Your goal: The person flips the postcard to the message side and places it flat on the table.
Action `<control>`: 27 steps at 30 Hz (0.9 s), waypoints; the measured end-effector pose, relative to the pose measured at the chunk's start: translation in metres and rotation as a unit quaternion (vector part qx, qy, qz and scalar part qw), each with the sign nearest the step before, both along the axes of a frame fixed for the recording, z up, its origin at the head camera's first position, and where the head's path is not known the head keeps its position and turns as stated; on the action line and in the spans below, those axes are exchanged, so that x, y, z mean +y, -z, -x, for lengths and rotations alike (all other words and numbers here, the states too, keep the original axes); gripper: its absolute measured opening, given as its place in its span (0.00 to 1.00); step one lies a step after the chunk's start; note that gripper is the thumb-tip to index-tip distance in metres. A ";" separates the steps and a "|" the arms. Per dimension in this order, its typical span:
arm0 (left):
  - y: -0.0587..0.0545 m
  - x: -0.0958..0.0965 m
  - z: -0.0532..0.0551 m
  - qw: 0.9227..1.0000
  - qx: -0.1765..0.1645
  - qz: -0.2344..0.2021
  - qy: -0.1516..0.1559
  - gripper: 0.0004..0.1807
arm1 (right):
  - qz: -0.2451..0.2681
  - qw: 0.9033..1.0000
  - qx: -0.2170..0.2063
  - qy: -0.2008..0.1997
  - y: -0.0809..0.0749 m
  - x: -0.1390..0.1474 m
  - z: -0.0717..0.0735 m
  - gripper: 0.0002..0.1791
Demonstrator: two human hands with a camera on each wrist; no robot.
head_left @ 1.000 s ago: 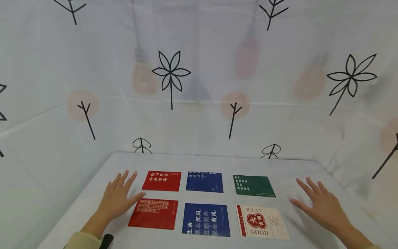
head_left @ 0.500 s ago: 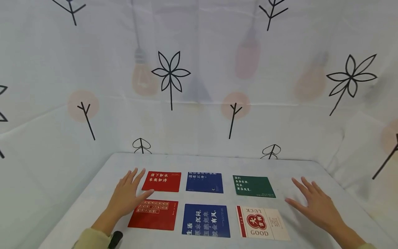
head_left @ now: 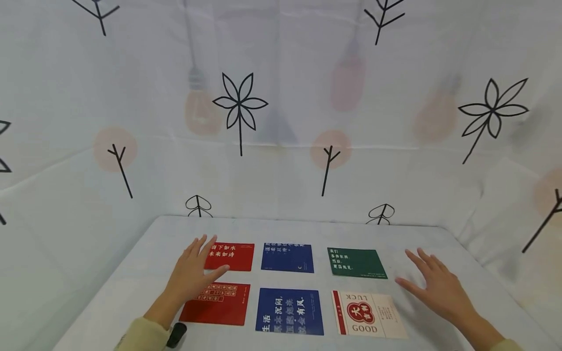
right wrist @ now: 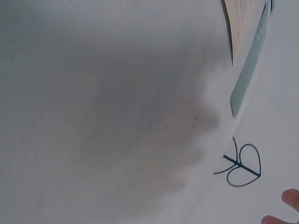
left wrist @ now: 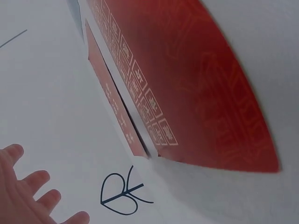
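Observation:
Two rows of three postcards lie flat on the white table. The far row holds a red card (head_left: pixel 241 263), a blue card (head_left: pixel 287 261) and a green card (head_left: pixel 357 265). In the near row are a red card with small boxed characters (head_left: pixel 224 312), a blue card with large white characters (head_left: pixel 311 317) and a cream GOOD LUCK card (head_left: pixel 388 319). My left hand (head_left: pixel 189 278), fingers spread, holds nothing and overlaps the left edges of both red cards in the head view. My right hand (head_left: pixel 441 290) hovers empty with spread fingers, right of the green and cream cards.
The white table (head_left: pixel 303 228) ends at a pale fabric backdrop (head_left: pixel 281 185) printed with line-drawn plants and faint bulbs. More of this fabric hangs at both sides. A small black object (head_left: pixel 176 335) shows beside the left sleeve (head_left: pixel 142 336).
My left hand has moved right, from beside the red cards to overlapping them. My right hand has shifted slightly left toward the cards. The cards lie where they were.

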State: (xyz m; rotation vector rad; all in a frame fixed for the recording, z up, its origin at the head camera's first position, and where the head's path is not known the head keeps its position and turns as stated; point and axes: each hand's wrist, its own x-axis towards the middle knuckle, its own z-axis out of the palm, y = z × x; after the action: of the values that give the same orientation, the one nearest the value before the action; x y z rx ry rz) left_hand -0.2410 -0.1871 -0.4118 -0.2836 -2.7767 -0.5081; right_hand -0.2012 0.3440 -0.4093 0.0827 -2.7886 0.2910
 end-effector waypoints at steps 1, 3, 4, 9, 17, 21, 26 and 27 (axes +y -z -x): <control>0.000 0.001 0.000 1.000 -0.002 -0.002 0.000 0.48 | -0.001 1.000 -0.001 0.001 0.000 -0.001 0.000 0.48; 0.000 0.004 0.000 1.000 -0.004 -0.008 0.000 0.49 | 0.000 1.000 -0.003 0.000 0.000 -0.002 0.001 0.48; 0.000 0.006 0.000 1.000 -0.005 -0.012 0.000 0.49 | 0.000 1.000 -0.004 0.000 -0.001 -0.003 0.001 0.48; -0.003 0.013 0.001 1.000 -0.004 -0.026 0.005 0.50 | 0.007 1.000 -0.009 -0.004 -0.002 -0.006 0.002 0.48; -0.007 0.026 0.004 0.999 -0.004 -0.040 0.022 0.50 | 0.027 0.999 -0.007 -0.020 -0.003 -0.012 0.004 0.47; -0.007 0.034 0.007 0.999 -0.008 -0.045 0.027 0.50 | 0.032 0.999 -0.011 -0.022 -0.001 -0.015 0.006 0.47; -0.009 0.044 0.009 0.998 -0.005 -0.049 0.031 0.49 | 0.037 0.999 -0.011 -0.023 0.001 -0.019 0.010 0.48; -0.009 0.046 0.009 0.998 -0.004 -0.052 0.032 0.49 | 0.040 0.999 -0.011 -0.025 0.001 -0.019 0.010 0.48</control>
State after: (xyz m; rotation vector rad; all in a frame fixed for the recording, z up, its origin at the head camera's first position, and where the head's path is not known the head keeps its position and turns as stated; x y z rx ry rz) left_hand -0.2496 -0.1407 -0.4026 -0.3495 -2.7451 -0.6674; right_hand -0.2116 0.3245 -0.4108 0.1302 -2.7962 0.4172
